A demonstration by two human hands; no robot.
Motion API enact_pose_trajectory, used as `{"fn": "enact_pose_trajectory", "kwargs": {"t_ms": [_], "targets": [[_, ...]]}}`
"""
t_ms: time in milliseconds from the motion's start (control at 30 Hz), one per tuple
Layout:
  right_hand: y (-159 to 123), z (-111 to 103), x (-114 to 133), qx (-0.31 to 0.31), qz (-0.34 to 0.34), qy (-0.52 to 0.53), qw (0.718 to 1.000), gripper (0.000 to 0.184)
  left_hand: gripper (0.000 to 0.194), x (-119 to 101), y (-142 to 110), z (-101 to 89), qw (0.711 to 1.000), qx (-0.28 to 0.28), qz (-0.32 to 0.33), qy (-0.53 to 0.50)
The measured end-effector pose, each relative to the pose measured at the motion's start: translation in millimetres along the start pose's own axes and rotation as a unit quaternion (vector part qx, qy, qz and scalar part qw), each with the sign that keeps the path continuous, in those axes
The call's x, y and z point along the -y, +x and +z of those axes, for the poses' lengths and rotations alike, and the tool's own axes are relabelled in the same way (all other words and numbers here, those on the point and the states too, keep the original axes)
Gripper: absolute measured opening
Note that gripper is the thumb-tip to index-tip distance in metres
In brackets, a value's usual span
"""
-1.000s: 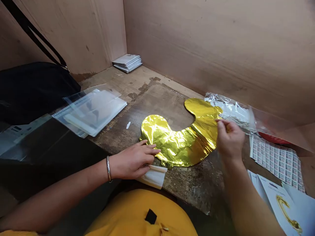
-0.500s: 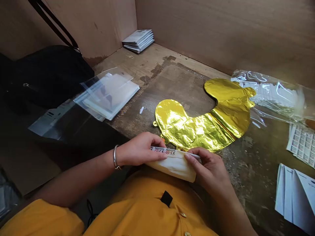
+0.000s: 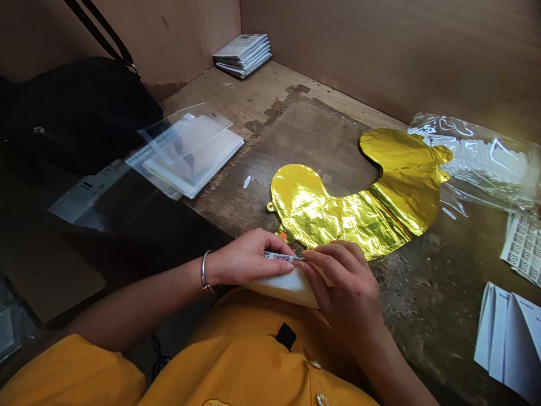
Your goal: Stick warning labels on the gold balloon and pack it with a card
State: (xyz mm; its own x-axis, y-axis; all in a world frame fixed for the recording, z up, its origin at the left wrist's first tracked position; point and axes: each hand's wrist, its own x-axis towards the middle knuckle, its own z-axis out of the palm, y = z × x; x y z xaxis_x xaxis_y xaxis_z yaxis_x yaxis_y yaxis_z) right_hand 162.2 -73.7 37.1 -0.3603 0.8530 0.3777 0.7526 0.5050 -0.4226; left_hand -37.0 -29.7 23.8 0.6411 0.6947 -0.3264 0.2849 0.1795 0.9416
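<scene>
Our left hand (image 3: 243, 260) grips the printed sticker sheet (image 3: 276, 256), its edge running nine to three o'clock, our right hand (image 3: 353, 279) pinching it at three.

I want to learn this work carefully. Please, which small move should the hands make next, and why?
Probably the right hand should gently lift the near end of the printed strip: its fingertips are right at that end, while the left hand steadies the strip under its thumb.
</scene>
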Motion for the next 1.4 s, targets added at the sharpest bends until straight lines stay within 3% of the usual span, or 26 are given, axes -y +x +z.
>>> {"fn": "enact_pose_trajectory", "kwargs": {"t_ms": [167, 433, 567, 733, 1100, 1200, 1267, 1333, 1400], "targets": [[-4, 3, 0, -0.042, -0.045, -0.045, 0.997, 0.018, 0.021, 4, -1, -0.6, 0.999, 0.009, -0.013, -0.038], [-27, 7, -13, -0.042, -0.130, -0.098, 0.986, 0.030, 0.022, 7, 0, -0.7, 0.996, 0.019, -0.046, -0.077], [-20, 4, -6, -0.053, -0.091, -0.102, 0.989, 0.022, 0.024, 8, 1, -1.5, 0.994, 0.026, -0.057, -0.093], [-6, -2, 3, -0.005, -0.012, -0.114, 0.993, 0.025, 0.023, 7, 3, -1.0, 0.995, 0.018, -0.045, -0.086], [-25, 5, -5, -0.011, -0.097, -0.106, 0.990, 0.029, 0.026, 15, 6, -1.5, 0.995, 0.033, -0.034, -0.093], [-18, 1, 0, -0.035, -0.050, -0.066, 0.996, 0.021, 0.026, 14, 5, -2.2, 0.999, 0.022, -0.010, -0.031], [-9, -6, 0, -0.061, 0.027, -0.007, 0.998, 0.016, 0.020, 12, -1, -1.2, 0.996, -0.007, 0.041, 0.075], [1, -12, -8, -0.103, 0.130, 0.062, 0.984, 0.009, 0.016, 8, -8, 0.5, 0.963, -0.041, 0.135, 0.231], [12, -12, -19, -0.122, 0.214, 0.119, 0.962, 0.002, 0.018, 6, -14, 1.7, 0.895, -0.066, 0.238, 0.371]]}}
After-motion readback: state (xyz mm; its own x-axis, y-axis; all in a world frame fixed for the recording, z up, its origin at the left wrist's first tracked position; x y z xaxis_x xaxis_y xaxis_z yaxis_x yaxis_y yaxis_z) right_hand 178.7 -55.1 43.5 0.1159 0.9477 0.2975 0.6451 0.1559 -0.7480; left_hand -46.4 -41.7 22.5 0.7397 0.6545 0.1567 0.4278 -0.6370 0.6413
